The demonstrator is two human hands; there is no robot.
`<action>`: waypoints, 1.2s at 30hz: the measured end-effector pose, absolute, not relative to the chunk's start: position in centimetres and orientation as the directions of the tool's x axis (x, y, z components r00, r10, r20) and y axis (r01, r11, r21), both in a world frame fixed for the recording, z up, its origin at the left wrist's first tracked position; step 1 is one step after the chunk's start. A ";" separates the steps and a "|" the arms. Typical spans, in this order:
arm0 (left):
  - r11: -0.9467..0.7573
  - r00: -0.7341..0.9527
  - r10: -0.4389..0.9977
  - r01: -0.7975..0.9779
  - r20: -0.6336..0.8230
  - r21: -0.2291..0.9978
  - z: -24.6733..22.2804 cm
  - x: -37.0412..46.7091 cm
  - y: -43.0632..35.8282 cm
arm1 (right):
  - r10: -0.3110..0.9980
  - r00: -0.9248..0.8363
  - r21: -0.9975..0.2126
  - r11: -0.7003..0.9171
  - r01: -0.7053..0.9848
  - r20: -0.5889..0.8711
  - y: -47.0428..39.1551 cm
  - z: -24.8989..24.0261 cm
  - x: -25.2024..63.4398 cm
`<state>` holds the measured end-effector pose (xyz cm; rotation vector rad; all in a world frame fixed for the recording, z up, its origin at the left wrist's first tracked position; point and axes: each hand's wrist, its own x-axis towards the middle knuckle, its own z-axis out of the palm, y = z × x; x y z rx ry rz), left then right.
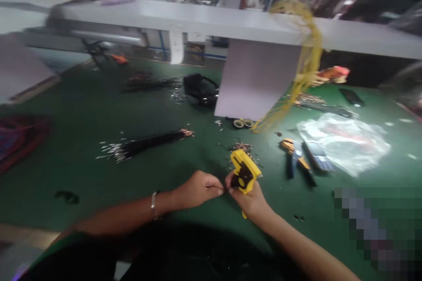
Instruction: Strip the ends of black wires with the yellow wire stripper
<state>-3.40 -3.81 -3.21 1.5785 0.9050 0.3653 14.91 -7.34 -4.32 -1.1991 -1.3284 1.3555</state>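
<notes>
The green surface [82, 175] carries a black wire bundle [151, 142], bright tips left and copper ends right. Loose small pieces [242, 147] lie near the centre. Two tape rolls [243, 123] sit behind them. At right: orange-and-blue pliers [297, 158], a keypad device [318, 156] and a clear plastic bag [346, 142].

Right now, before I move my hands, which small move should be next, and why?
I would probably hold the left hand steady and tilt the yellow tool slightly aside: the right hand holds it close to where both hands' fingertips nearly meet, and what is between them is blurred.
</notes>
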 end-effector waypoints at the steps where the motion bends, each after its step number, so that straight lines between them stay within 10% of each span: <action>1: 0.061 0.647 0.705 0.353 -0.291 0.934 -3.1 -3.3 -3.7 | 0.985 -0.160 -0.997 -0.067 0.030 -0.071 -7.2 -3.9 14.8; 27: 0.170 0.389 0.855 0.415 -0.343 0.894 -1.8 -3.4 -3.0 | 0.991 -0.112 -0.981 -0.097 -0.169 -0.079 -5.5 -3.5 16.1; 36: 0.013 0.289 0.946 0.411 -0.144 0.912 -0.7 -4.8 -1.9 | 0.857 -0.366 -0.890 -0.435 -0.136 -0.362 -7.2 -4.9 16.7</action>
